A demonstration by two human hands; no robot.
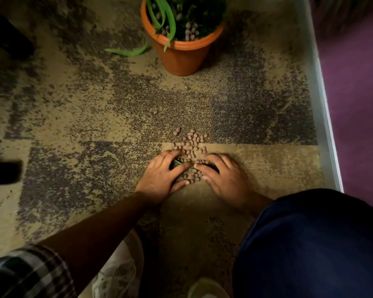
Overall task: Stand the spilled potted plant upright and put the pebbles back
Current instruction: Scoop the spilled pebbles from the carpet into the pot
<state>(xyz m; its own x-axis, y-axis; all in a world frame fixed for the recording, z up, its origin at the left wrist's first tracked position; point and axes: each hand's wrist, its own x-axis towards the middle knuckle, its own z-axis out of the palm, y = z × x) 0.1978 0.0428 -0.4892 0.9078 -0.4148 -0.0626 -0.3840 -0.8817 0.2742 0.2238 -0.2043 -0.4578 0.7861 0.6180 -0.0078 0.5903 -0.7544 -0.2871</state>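
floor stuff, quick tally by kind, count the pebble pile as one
pot with plant, upright: 1
loose green leaf on the carpet: 1
pebble pile: 1
stray pebble apart from the pile: 1
hands, left hand and right hand, around the pile: 2
shoes: 2
total: 8

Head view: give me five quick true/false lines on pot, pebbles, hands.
1. The pot lies on its side. False: it stands upright on the carpet.
2. Both hands rest at the pebble pile. True: left hand, right hand.
3. The pot holds no pebbles. False: some show among the leaves.
4. A loose leaf lies left of the pot. True.
5. The pile touches the pot. False: bare carpet separates them.
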